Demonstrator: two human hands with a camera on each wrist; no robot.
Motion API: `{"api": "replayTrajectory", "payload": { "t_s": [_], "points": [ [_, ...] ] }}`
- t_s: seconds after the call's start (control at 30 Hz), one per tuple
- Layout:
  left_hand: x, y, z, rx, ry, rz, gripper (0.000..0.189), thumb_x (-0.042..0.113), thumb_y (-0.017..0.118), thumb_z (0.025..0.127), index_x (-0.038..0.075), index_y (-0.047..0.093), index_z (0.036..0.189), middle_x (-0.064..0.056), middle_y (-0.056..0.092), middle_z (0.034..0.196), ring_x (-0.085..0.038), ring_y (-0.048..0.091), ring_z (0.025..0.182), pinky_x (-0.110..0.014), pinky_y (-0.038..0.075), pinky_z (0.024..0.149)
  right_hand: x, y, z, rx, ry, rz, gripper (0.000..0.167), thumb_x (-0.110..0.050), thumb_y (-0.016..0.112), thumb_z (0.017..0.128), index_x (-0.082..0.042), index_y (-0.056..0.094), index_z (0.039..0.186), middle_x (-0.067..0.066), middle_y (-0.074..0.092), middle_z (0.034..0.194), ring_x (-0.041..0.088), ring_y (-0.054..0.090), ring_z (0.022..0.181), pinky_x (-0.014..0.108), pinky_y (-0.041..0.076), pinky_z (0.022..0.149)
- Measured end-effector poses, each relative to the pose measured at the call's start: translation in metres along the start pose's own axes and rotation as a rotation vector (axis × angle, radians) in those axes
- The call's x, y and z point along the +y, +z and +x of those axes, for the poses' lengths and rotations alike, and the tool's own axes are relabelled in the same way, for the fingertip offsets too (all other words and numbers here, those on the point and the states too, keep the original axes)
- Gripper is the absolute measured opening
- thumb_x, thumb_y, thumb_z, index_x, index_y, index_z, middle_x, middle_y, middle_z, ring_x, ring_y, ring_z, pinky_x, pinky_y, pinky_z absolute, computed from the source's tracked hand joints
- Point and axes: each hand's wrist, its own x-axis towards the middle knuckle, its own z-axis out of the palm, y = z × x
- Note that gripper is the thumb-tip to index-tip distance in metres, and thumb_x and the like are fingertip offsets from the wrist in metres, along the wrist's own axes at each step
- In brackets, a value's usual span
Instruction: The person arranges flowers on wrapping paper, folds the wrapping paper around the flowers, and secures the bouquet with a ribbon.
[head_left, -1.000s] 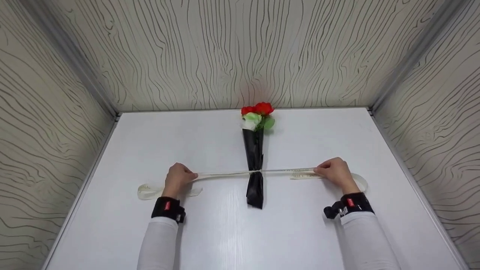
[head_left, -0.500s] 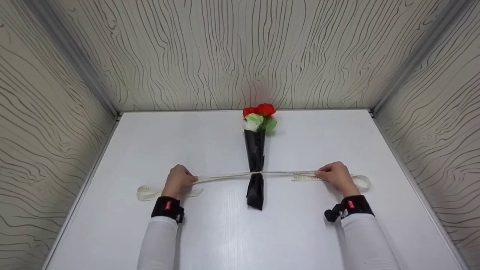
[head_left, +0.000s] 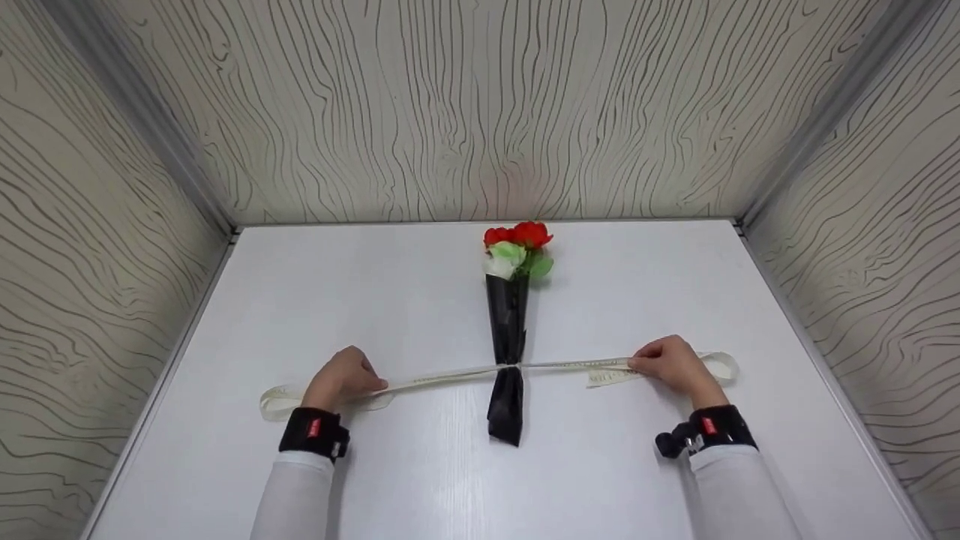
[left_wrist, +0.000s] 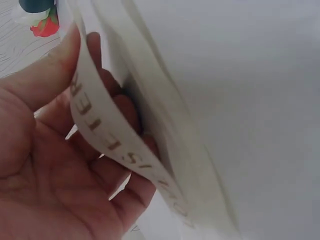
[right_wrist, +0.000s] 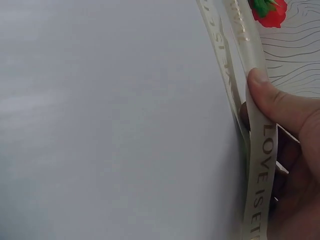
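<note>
A bouquet lies on the table in the head view, its black wrapping (head_left: 508, 315) topped by red flowers (head_left: 529, 235) and a white-green flower (head_left: 505, 259). Around its narrow waist runs a cream ribbon (head_left: 450, 377), knotted or crossed there, stretching out to both sides. My left hand (head_left: 345, 377) pinches the left length; the left wrist view shows the lettered ribbon (left_wrist: 107, 122) passing between thumb and fingers. On the other side my right hand (head_left: 675, 369) pinches the right length. In the right wrist view the thumb presses the ribbon (right_wrist: 261, 165), printed with "LOVE IS".
Loose ribbon loops lie beyond each hand, a left loop (head_left: 277, 405) and a right loop (head_left: 724, 366). A ribbon end (head_left: 606, 376) rests near my right fingers. The white table (head_left: 450, 480) meets wood-grain patterned walls (head_left: 420, 112) at the back and sides.
Both hands have come nearer to me, the left also a little outward. The bouquet has slid the same way, toward the near side. Both hands keep pinching the ribbon.
</note>
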Motion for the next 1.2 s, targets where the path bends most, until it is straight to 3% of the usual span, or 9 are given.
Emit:
{"api": "replayTrajectory", "payload": {
  "t_s": [0.17,0.5,0.77,1.03,1.2],
  "points": [
    [0.003,-0.003,-0.005,-0.024,0.053,0.009,0.026,0.027,0.076,0.068,0.006,0.064,0.077,-0.004,0.057,0.076,-0.020,0.053,0.071,-0.035,0.045,0.064,0.003,-0.005,-0.005,-0.009,-0.015,0.003,0.030,-0.035,0.071,0.074,-0.008,0.070,0.086,0.004,0.064,0.084,0.019,0.056,0.078,0.033,0.044,0.069],
    [0.004,0.003,-0.002,0.040,0.164,-0.050,0.013,0.021,0.067,0.078,0.008,0.064,0.079,-0.001,0.056,0.072,-0.017,0.051,0.065,-0.030,0.042,0.057,-0.003,0.001,-0.006,0.024,-0.031,-0.006,0.013,-0.018,0.066,0.079,-0.007,0.068,0.086,0.003,0.063,0.080,0.018,0.055,0.077,0.034,0.042,0.072],
    [0.011,0.005,0.007,0.139,0.165,-0.044,0.009,0.019,0.062,0.082,0.011,0.061,0.083,-0.002,0.054,0.073,-0.017,0.050,0.067,-0.031,0.041,0.059,-0.009,0.004,-0.002,0.050,-0.021,-0.020,0.016,-0.017,0.064,0.081,-0.006,0.064,0.093,0.003,0.061,0.082,0.018,0.054,0.076,0.034,0.041,0.071],
    [0.020,0.016,0.005,0.139,0.138,-0.005,0.016,0.021,0.058,0.083,0.014,0.061,0.098,-0.001,0.058,0.089,-0.019,0.054,0.082,-0.038,0.044,0.071,-0.023,0.007,0.000,0.045,-0.005,-0.051,0.021,-0.015,0.067,0.076,-0.008,0.064,0.095,0.005,0.059,0.083,0.021,0.052,0.076,0.034,0.041,0.068],
    [0.031,0.027,0.003,0.122,0.203,0.043,0.014,0.021,0.060,0.082,0.015,0.063,0.094,0.001,0.059,0.089,-0.019,0.055,0.085,-0.040,0.044,0.075,-0.027,0.012,0.000,0.024,0.008,-0.057,0.023,-0.016,0.067,0.075,-0.009,0.063,0.097,0.006,0.058,0.086,0.022,0.053,0.080,0.039,0.040,0.073]
  ]
}}
